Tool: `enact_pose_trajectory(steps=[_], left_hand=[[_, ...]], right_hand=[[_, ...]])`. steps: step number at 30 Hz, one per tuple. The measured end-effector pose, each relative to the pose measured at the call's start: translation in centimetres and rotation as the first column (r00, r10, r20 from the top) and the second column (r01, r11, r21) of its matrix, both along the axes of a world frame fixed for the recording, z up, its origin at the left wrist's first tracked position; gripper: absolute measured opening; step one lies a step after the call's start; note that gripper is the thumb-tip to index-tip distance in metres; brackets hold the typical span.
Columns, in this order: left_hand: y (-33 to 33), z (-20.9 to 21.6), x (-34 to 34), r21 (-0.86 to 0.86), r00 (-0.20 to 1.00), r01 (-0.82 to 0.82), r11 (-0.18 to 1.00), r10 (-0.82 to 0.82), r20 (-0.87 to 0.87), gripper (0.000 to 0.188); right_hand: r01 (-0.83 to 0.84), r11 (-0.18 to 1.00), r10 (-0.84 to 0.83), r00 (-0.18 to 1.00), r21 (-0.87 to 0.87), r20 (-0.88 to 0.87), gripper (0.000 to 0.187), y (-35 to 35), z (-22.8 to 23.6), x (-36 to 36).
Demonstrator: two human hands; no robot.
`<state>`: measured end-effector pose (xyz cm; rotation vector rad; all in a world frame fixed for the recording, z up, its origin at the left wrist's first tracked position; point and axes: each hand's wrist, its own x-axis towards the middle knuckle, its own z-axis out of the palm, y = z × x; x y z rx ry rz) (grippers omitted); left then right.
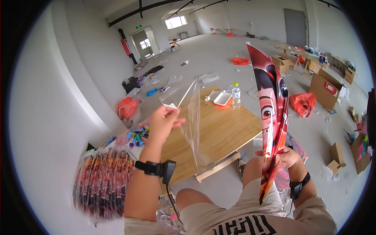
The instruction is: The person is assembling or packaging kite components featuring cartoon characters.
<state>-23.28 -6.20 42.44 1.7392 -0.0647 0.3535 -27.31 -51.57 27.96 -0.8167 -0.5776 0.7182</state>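
Note:
My left hand [166, 119] is raised over the left side of the wooden table, thumb and fingers pinching the top of a clear plastic bag [192, 129]. The bag hangs down from there, long, thin and see-through, with a white strip near its upper edge. On the right, my right hand [289, 157] grips a folded glossy printed sheet [270, 113] near its lower end. It stands nearly upright, long and narrow, red and black with a cartoon face. The bag and the sheet are apart. Both wrists wear black straps with small boxes.
A wooden table [219, 137] stands before my knees, with a white-and-red tray [223, 99] and a water bottle [236, 96] on it. At left, many bagged prints [103, 182] are packed in a row. Cardboard boxes [325, 88] and red plastic bags [302, 104] lie on the floor at right.

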Motion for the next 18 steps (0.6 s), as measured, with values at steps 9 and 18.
enact_pose_trajectory(steps=[9,18], left_hand=[[0.0,5.0,0.6,-0.054,0.698,-0.036,0.998,0.064,0.713,0.007],[0.7,-1.7,-0.4,0.749,0.996,0.070,0.659,-0.085,-0.018,0.012]], right_hand=[[0.021,0.999,-0.020,1.000,0.025,-0.023,0.060,-0.4,-2.1,-0.4],[0.126,0.992,-0.126,0.991,0.016,0.047,0.061,-0.4,-4.5,-0.8]])
